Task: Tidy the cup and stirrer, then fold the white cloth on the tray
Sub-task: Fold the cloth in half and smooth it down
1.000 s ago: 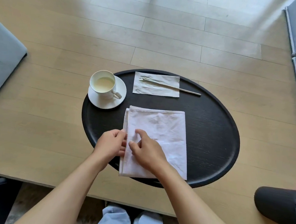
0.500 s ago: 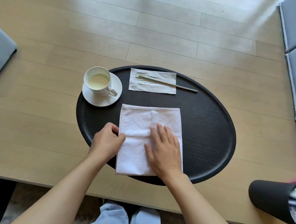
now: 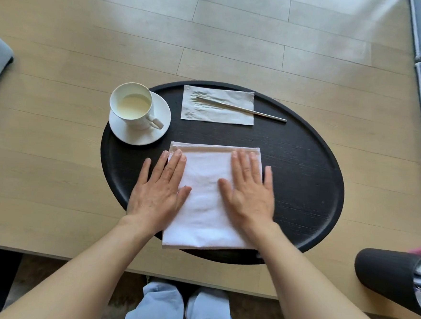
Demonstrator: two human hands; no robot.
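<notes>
White cloth [image 3: 205,196], folded into a rectangle, lies on the black tray [image 3: 302,190] at about 6 o'clock, its near edge over the rim. At 10 o'clock the cup [image 3: 133,105] stands on its saucer [image 3: 141,134]; at 12 the stirrer [image 3: 241,109] lies across a napkin [image 3: 218,105]. The left hand [image 3: 158,192] and right hand [image 3: 249,195] press flat on the cloth, fingers spread, grasping nothing.

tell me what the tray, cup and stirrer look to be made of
Tray: likely wood, matte black, faint grain lines. Cup: probably glazed ceramic, glossy white. Stirrer: seems metal, thin with a silvery sheen.
</notes>
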